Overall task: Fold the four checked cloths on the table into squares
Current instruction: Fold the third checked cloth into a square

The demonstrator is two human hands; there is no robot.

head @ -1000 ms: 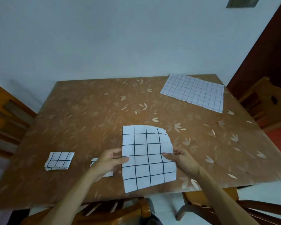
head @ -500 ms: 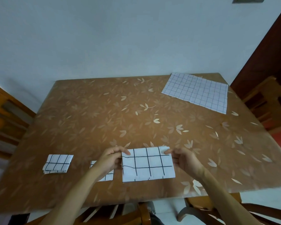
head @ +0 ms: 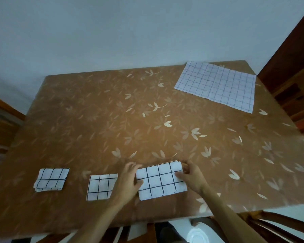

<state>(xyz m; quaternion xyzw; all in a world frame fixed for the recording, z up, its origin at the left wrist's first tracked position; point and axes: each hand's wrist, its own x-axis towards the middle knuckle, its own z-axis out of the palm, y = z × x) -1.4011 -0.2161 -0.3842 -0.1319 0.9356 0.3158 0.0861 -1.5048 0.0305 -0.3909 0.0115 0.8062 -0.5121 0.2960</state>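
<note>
A white cloth with black checks (head: 161,180), folded to a wide rectangle, lies near the table's front edge. My left hand (head: 128,179) presses its left end, thumb on the cloth. My right hand (head: 191,174) rests on its right end, fingers over the upper right corner. Left of them lie two folded squares: one (head: 101,186) beside my left wrist and one (head: 51,179) further left. A fourth cloth (head: 218,85), unfolded and finer checked, lies flat at the far right corner.
The table (head: 112,123) has a brown cover with a pale leaf pattern. Wooden chairs stand at the left (head: 0,123), at the right (head: 291,95) and under the front edge (head: 263,223). A pale wall runs behind the table.
The tall cloth was folded in half toward me into a wide rectangle. Both hands shifted to its ends. The camera tilted, so the two folded squares show fully.
</note>
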